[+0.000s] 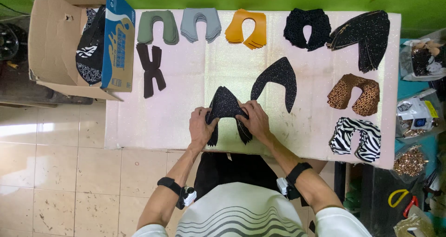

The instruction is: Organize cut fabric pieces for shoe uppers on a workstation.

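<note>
Top-down over a pale pink bench (162,111), both hands busy on one small stack of black glittery cut pieces (226,104). Horseshoe-ish shape, point aimed away from the body, two legs trailing back toward the near bench edge. So: long axis running roughly front-to-back, sitting dead centre between the hands, a bit in from the near edge.

Left hand (200,128) curled around the left leg, fingers closed on it, thumb side up top. Right hand (256,121) doing the same on the right leg, closed grip, fingertips tucked over the fabric. Neither nearer really, pretty much symmetrical, each clamped on its own side with the point poking out beyond the fingertips. Black bands with small white devices on both wrists.

Just beyond and to the right, not touching: a single black glitter piece (278,81) lying flat, same shape, tilted a little. Closer to the right hand than the left.

Rest of the spread along the far edge: green stack (158,27), grey stack (200,24), orange stack (246,29), black lacy stack (307,28), big black speckled stack (364,35). Dark brown X-shaped piece (150,70) on the left, leopard-print piece (354,94) and zebra-print piece (357,138) down the right side. Open cardboard box (55,42) hanging off the left end with more patterned pieces inside.
</note>
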